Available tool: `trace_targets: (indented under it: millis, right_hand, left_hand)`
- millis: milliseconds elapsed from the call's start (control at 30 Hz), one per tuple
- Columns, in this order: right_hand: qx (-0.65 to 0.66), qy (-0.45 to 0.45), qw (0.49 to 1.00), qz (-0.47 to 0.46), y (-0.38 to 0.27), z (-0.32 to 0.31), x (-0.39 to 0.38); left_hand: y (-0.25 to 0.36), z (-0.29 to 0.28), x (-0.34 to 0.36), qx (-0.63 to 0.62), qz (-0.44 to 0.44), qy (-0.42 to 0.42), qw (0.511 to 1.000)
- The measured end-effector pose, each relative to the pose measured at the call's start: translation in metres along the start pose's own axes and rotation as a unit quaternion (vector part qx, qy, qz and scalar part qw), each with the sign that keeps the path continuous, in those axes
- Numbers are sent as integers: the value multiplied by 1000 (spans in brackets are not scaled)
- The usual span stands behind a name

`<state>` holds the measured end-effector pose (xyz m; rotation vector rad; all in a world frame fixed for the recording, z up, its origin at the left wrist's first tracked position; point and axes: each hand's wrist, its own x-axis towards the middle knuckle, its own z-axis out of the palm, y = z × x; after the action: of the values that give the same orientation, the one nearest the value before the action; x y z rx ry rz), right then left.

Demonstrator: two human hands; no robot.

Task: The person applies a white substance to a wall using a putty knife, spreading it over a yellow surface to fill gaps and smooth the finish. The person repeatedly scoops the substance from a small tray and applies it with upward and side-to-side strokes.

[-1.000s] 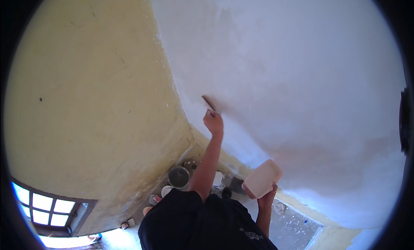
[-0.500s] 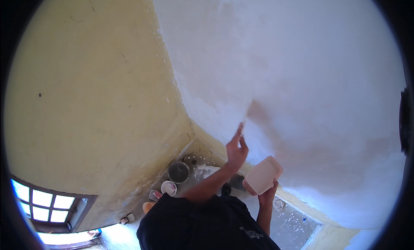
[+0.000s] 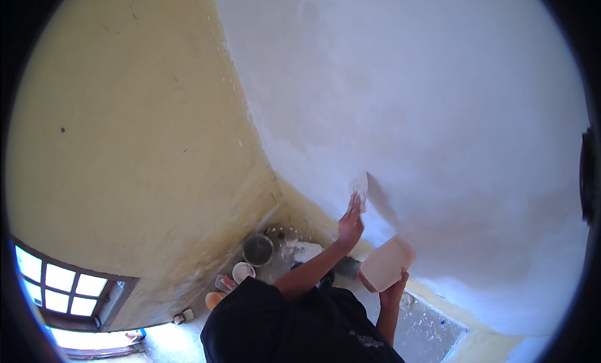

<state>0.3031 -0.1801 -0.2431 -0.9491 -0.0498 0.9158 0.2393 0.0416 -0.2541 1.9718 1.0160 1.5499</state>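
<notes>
My left hand [image 3: 352, 224] is raised to the white wall, its fingers closed round a putty knife [image 3: 359, 184]. The knife's broad, pale blade lies on or close to the wall, with a dark shadow beside it; whether it touches is hard to tell. Lower down on the right, my right hand [image 3: 393, 289] holds a rectangular, pale pinkish tub [image 3: 383, 267] by its near side. What the tub contains cannot be made out clearly. Damp-looking, darker patches spread over the white wall [image 3: 438, 112] to the right of the knife.
A yellow wall [image 3: 138, 125] meets the white one in a corner on the left. On the floor stand a dark bucket [image 3: 258, 250], a white bucket [image 3: 243, 273] and small items. White splatter [image 3: 303, 250] marks the floor. A barred window [image 3: 59, 278] sits lower left.
My left hand and the putty knife have moved down the wall and slightly right, and the blade now shows paler. The tub in my right hand has shifted slightly down and right.
</notes>
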Motion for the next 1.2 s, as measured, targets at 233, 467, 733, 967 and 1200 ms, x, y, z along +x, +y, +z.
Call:
trace_targets:
  millis: [233, 467, 733, 967, 1200]
  right_hand:
    - [40, -57, 997, 16, 1, -35, 20]
    - [46, -85, 995, 26, 2, -19, 15]
    - [31, -84, 995, 33, -7, -9, 16]
    - [25, -83, 995, 50, -3, -4, 27]
    - [66, -117, 989, 62, -8, -2, 14]
  left_hand:
    - [-164, -33, 58, 52, -421, 135, 895]
    - [-161, -35, 158, -84, -453, 187, 868]
    - [72, -55, 174, -57, -198, 136, 969]
    - [173, -42, 103, -73, -33, 49, 996]
    - [84, -71, 86, -23, -66, 55, 996]
